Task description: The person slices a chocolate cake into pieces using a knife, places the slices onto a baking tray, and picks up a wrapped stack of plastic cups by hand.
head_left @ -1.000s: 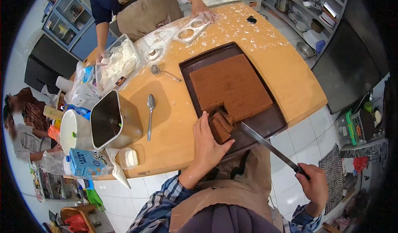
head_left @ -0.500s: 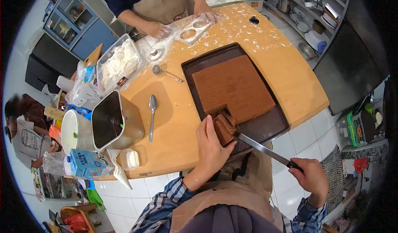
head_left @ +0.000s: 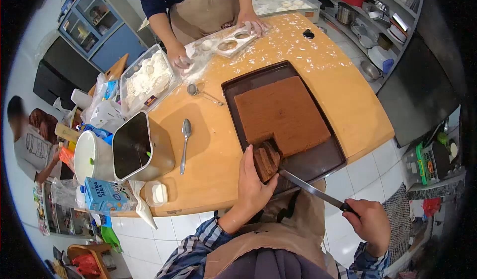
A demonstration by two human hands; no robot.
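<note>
A large brown cake (head_left: 283, 112) lies on a dark tray (head_left: 318, 164), with a notch cut from its near left corner. Beside the notch, cut cake slices (head_left: 266, 161) lean together at the tray's near edge. My left hand (head_left: 252, 187) is curved round the slices, thumb and fingers on either side of them. In my right hand (head_left: 370, 221) is the black handle of a long knife (head_left: 313, 189). The blade points left, its tip low against the near side of the slices.
Left on the wooden table (head_left: 208, 155) are a spoon (head_left: 185, 145), small strainer (head_left: 203, 94), metal tin (head_left: 161, 150), milk carton (head_left: 102, 194), butter tub (head_left: 157, 193) and flour box (head_left: 149, 80). Across it, a co-worker's hands (head_left: 179, 55) touch floury dough. Another person (head_left: 35, 145) is far left.
The slices have shifted slightly and stand more upright by my left hand. The knife remains beside them. The co-worker's one hand moved from the flour box onto the floured table.
</note>
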